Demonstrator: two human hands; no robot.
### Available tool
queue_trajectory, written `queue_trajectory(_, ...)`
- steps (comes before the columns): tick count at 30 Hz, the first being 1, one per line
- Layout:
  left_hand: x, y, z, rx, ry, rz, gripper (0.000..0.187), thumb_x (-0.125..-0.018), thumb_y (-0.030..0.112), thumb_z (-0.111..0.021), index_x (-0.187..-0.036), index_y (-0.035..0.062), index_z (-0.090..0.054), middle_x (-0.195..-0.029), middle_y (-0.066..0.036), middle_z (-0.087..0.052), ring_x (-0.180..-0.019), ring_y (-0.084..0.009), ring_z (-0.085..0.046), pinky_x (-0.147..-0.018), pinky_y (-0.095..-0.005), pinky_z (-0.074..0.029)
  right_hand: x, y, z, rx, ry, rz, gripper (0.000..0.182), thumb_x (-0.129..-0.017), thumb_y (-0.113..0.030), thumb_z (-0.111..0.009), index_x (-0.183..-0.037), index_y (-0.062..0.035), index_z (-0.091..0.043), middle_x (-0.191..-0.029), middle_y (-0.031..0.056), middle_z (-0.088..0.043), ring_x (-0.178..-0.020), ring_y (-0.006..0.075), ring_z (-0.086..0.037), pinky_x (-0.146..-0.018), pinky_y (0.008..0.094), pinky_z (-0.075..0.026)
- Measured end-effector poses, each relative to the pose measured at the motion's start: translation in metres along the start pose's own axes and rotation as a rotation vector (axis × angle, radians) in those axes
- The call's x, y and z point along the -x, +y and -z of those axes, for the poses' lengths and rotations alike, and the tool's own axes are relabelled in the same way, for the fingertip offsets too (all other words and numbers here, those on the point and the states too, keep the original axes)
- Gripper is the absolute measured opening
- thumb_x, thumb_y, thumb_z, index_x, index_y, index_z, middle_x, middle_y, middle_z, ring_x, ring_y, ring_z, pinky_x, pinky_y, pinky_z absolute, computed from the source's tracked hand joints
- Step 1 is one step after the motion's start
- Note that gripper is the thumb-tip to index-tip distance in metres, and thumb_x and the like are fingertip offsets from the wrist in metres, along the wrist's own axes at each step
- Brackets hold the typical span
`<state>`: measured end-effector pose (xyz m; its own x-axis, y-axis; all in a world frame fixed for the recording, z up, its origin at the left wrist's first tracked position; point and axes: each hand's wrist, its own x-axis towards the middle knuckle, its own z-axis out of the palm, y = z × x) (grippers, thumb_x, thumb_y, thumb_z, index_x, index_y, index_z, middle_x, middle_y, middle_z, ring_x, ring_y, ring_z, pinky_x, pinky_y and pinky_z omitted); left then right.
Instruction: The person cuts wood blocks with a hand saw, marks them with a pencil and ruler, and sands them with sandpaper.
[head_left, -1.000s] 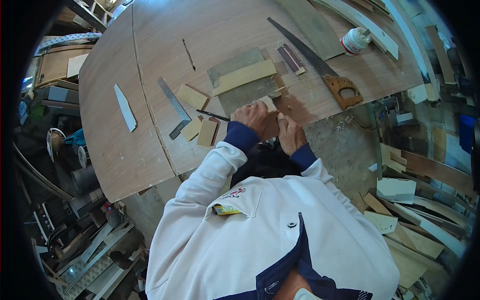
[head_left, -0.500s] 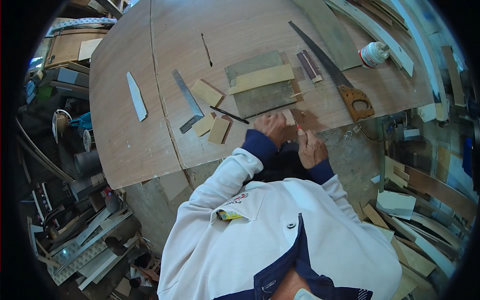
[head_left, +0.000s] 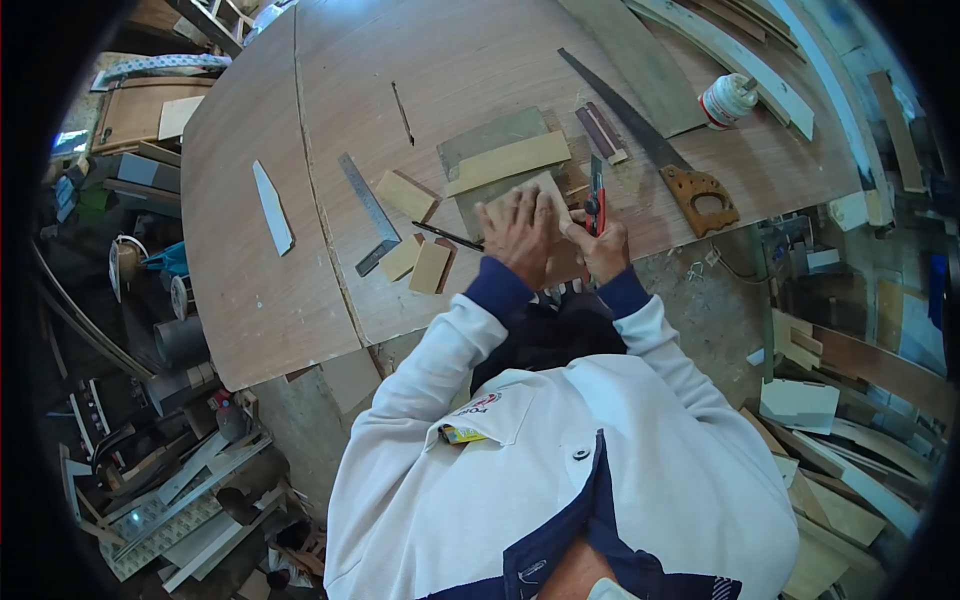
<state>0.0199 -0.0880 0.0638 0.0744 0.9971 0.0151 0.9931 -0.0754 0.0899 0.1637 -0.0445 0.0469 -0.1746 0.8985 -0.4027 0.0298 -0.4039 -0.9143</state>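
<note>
My left hand lies over a small piece of light wood near the table's front edge, its fingers on top and its thumb hidden. A red utility knife is closed in my right hand, its blade pointing away from me, just right of the wood. Beyond the hands, a light wooden strip rests across a grey-green board. Left of my left hand are a black pen and several small wood blocks, with a metal try square beside them.
A handsaw with a wooden handle lies on the right of the table, and a white glue bottle stands behind it. A dark reddish block, a pointed white piece and a thin dark stick lie about. Offcuts crowd the floor.
Both hands have moved slightly away from my body, over the table. The knife has swung upright and shows fully. My left fingers have stretched out over the wood piece, which shows more now.
</note>
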Motion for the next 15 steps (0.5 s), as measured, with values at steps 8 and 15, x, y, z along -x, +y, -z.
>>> queue_trajectory(8, -0.041, -0.059, 0.047, 0.377, -0.164, 0.09, 0.063, -0.075, 0.038, -0.071, -0.124, 0.0048, -0.052, -0.1, -0.021, -0.066, -0.088, -0.0408, -0.063, -0.078, -0.0461, -0.049, -0.019, 0.027, 0.009, 0.114, -0.129, 0.15, 0.029, -0.084, -0.024, -0.069, -0.101, -0.0013, -0.065, -0.086, 0.0073, -0.067, -0.078, 0.0153, -0.062, -0.071, 0.0307, -0.048)
queue_trajectory(15, -0.05, -0.057, 0.041, 0.313, -0.078, -0.066, 0.023, -0.079, 0.024, -0.063, -0.091, 0.0054, -0.056, -0.089, -0.017, -0.065, -0.085, -0.0384, -0.062, -0.072, -0.048, -0.049, -0.013, 0.025, 0.006, 0.383, 0.08, 0.166, 0.042, -0.097, -0.042, -0.039, -0.103, -0.0033, -0.056, -0.089, 0.0232, -0.063, -0.086, 0.0425, -0.061, -0.075, 0.0446, -0.048)
